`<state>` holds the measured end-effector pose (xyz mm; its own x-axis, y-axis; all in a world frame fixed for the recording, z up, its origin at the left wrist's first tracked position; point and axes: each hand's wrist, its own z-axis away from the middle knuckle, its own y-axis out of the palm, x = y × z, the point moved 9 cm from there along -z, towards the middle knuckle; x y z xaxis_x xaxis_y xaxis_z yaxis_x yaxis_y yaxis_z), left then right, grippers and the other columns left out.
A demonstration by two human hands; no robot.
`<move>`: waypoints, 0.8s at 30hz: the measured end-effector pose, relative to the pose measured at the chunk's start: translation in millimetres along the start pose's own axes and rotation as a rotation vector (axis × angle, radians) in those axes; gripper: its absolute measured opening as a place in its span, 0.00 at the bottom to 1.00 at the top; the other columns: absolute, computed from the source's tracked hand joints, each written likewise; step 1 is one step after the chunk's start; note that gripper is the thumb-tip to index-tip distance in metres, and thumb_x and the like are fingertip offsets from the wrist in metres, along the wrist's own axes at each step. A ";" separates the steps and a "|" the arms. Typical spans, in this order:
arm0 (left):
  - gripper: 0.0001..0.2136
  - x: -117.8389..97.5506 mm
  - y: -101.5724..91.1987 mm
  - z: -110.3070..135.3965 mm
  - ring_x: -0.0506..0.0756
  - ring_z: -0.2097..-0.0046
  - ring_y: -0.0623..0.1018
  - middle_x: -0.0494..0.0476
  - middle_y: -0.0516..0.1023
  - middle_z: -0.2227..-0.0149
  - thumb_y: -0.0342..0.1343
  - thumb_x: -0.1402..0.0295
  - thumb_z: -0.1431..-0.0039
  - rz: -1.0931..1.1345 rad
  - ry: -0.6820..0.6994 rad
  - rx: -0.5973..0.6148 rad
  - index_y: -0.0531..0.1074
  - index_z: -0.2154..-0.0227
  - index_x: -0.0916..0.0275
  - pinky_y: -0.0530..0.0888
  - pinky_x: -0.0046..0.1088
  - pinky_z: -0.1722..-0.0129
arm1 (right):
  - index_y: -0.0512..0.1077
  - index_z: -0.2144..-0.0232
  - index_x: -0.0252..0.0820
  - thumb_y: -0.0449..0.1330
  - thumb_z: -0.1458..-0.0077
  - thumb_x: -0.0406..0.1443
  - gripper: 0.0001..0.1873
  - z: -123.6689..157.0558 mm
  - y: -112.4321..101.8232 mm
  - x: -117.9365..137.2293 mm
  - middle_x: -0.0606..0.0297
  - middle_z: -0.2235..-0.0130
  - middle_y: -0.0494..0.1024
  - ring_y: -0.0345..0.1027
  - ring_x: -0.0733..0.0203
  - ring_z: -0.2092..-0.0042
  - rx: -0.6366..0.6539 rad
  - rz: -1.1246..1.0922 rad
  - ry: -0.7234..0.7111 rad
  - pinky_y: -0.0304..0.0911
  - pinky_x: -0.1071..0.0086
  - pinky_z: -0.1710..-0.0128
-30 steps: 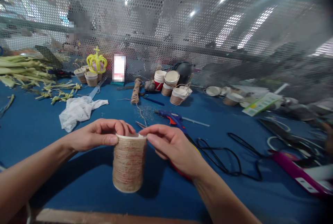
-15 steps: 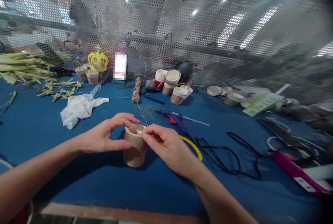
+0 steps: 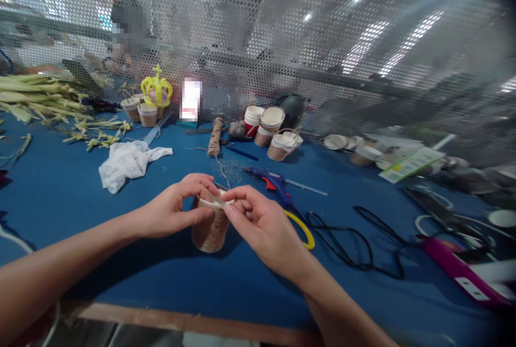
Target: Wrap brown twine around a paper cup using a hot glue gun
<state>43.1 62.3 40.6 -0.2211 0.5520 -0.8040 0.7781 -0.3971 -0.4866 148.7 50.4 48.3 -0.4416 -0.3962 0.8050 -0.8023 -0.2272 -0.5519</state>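
Observation:
A twine-wrapped paper cup (image 3: 210, 228) stands on the blue table cover (image 3: 60, 196) near the front edge. My left hand (image 3: 173, 212) pinches its rim from the left, thumb against the cup's side. My right hand (image 3: 258, 223) pinches the rim from the right, fingers closed on the white lip. A thin strand of twine runs from the cup back to a twine spool (image 3: 215, 137).
A blue glue gun (image 3: 271, 183) and yellow-handled scissors (image 3: 300, 226) lie just right of my hands, with a black cord (image 3: 355, 239) beyond. A white cloth (image 3: 129, 158), several wrapped cups (image 3: 274, 132), a yellow crown (image 3: 156, 90) and green leaves (image 3: 40, 102) sit farther back, before a perforated metal screen.
A second ago I held the cup raised close to the camera. It has come down onto the table, and both hands have stayed on its rim.

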 end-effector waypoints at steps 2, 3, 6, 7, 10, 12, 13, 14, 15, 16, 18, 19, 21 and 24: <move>0.04 0.0 0.0 -0.2 0.58 0.43 0.63 0.61 0.72 0.56 0.53 0.70 0.45 0.003 -0.001 -0.002 0.69 0.68 0.64 0.60 0.38 0.44 | 0.67 0.63 0.40 0.51 0.43 0.37 0.08 -0.7 -0.1 0.8 0.74 0.80 0.61 0.54 0.70 0.78 -0.002 0.018 -0.014 0.54 0.76 0.79; 0.04 -0.1 0.0 -0.3 0.58 0.43 0.62 0.61 0.72 0.55 0.53 0.69 0.45 0.005 -0.003 -0.002 0.69 0.68 0.64 0.59 0.38 0.44 | 0.67 0.64 0.40 0.51 0.43 0.37 0.08 -1.2 -0.1 1.4 0.73 0.79 0.63 0.55 0.70 0.78 -0.001 0.030 -0.021 0.54 0.76 0.79; 0.04 -0.6 0.8 -0.6 0.58 0.43 0.62 0.62 0.72 0.55 0.53 0.69 0.45 0.008 -0.008 0.009 0.69 0.68 0.64 0.59 0.38 0.44 | 0.69 0.68 0.40 0.51 0.43 0.36 0.08 -2.3 0.2 3.3 0.71 0.77 0.67 0.58 0.70 0.76 0.008 0.063 -0.036 0.56 0.76 0.77; 0.04 -0.7 0.9 -0.6 0.58 0.43 0.62 0.62 0.72 0.55 0.53 0.70 0.45 0.010 -0.009 0.012 0.69 0.69 0.65 0.59 0.38 0.44 | 0.69 0.69 0.40 0.51 0.43 0.36 0.08 -2.6 0.3 3.9 0.70 0.76 0.69 0.60 0.69 0.76 0.011 0.074 -0.041 0.57 0.76 0.76; 0.04 -0.9 0.8 -0.6 0.59 0.43 0.62 0.63 0.72 0.55 0.53 0.70 0.46 0.019 -0.009 0.017 0.69 0.68 0.65 0.59 0.39 0.44 | 0.68 0.70 0.40 0.51 0.43 0.35 0.07 -3.0 -0.5 5.5 0.70 0.75 0.71 0.61 0.69 0.74 0.005 0.104 -0.058 0.58 0.76 0.74; 0.05 -1.0 0.3 -0.6 0.59 0.43 0.62 0.63 0.72 0.55 0.53 0.70 0.46 0.030 -0.009 0.014 0.69 0.67 0.65 0.59 0.40 0.44 | 0.68 0.70 0.40 0.51 0.43 0.34 0.07 -3.1 -1.0 6.8 0.70 0.76 0.71 0.62 0.69 0.74 0.000 0.118 -0.070 0.58 0.76 0.74; 0.05 -1.3 0.1 -0.7 0.59 0.43 0.62 0.63 0.72 0.55 0.53 0.70 0.46 0.035 -0.010 0.012 0.69 0.67 0.65 0.59 0.41 0.44 | 0.68 0.70 0.40 0.51 0.43 0.34 0.07 -3.1 -0.8 7.5 0.70 0.76 0.71 0.62 0.69 0.75 0.000 0.123 -0.077 0.58 0.76 0.74; 0.04 -1.7 -0.2 -0.7 0.59 0.43 0.63 0.62 0.72 0.56 0.52 0.70 0.46 0.042 -0.009 0.011 0.69 0.68 0.65 0.59 0.41 0.44 | 0.68 0.70 0.40 0.51 0.43 0.34 0.07 -3.1 -0.5 8.2 0.70 0.76 0.71 0.62 0.69 0.75 0.002 0.127 -0.081 0.58 0.76 0.74; 0.04 -2.2 -0.3 -0.8 0.59 0.43 0.63 0.62 0.73 0.56 0.52 0.71 0.46 0.051 -0.008 0.010 0.69 0.69 0.65 0.60 0.40 0.44 | 0.68 0.70 0.40 0.51 0.43 0.33 0.07 -3.0 0.1 8.8 0.70 0.76 0.71 0.62 0.69 0.75 0.006 0.129 -0.084 0.58 0.76 0.74; 0.03 -2.8 -0.2 -0.8 0.59 0.44 0.63 0.62 0.73 0.57 0.51 0.72 0.46 0.060 -0.008 0.012 0.69 0.70 0.65 0.60 0.40 0.44 | 0.68 0.70 0.40 0.51 0.43 0.33 0.07 -2.8 0.6 9.3 0.69 0.75 0.71 0.62 0.69 0.74 0.008 0.130 -0.086 0.58 0.76 0.74; 0.03 -3.5 0.3 -0.9 0.59 0.43 0.63 0.61 0.73 0.57 0.51 0.73 0.46 0.080 -0.010 0.021 0.69 0.71 0.65 0.60 0.39 0.45 | 0.68 0.70 0.40 0.51 0.43 0.33 0.07 -2.3 1.5 10.2 0.69 0.74 0.72 0.63 0.68 0.74 0.010 0.131 -0.089 0.59 0.76 0.74; 0.03 -3.4 0.7 -0.9 0.59 0.43 0.63 0.61 0.73 0.57 0.51 0.73 0.46 0.089 -0.015 0.029 0.69 0.71 0.65 0.60 0.39 0.45 | 0.69 0.70 0.40 0.51 0.43 0.33 0.07 -2.1 1.7 10.5 0.69 0.74 0.72 0.63 0.68 0.74 0.009 0.133 -0.090 0.59 0.76 0.74; 0.03 -2.9 1.4 -0.9 0.59 0.43 0.63 0.61 0.73 0.57 0.51 0.73 0.46 0.099 -0.026 0.041 0.68 0.72 0.65 0.61 0.38 0.45 | 0.69 0.69 0.40 0.52 0.44 0.33 0.06 -1.8 1.4 11.5 0.68 0.74 0.73 0.63 0.68 0.74 0.002 0.137 -0.097 0.59 0.76 0.74; 0.02 -3.5 0.9 -0.7 0.58 0.44 0.64 0.60 0.73 0.58 0.51 0.74 0.47 0.106 -0.022 0.046 0.68 0.72 0.64 0.61 0.38 0.45 | 0.69 0.69 0.40 0.52 0.44 0.33 0.07 -1.7 1.1 12.3 0.68 0.72 0.73 0.63 0.69 0.74 -0.002 0.145 -0.102 0.58 0.76 0.75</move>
<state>45.0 60.6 43.3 -0.1525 0.4891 -0.8588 0.7701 -0.4858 -0.4134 141.7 46.7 58.0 -0.5097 -0.5131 0.6906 -0.7342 -0.1589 -0.6601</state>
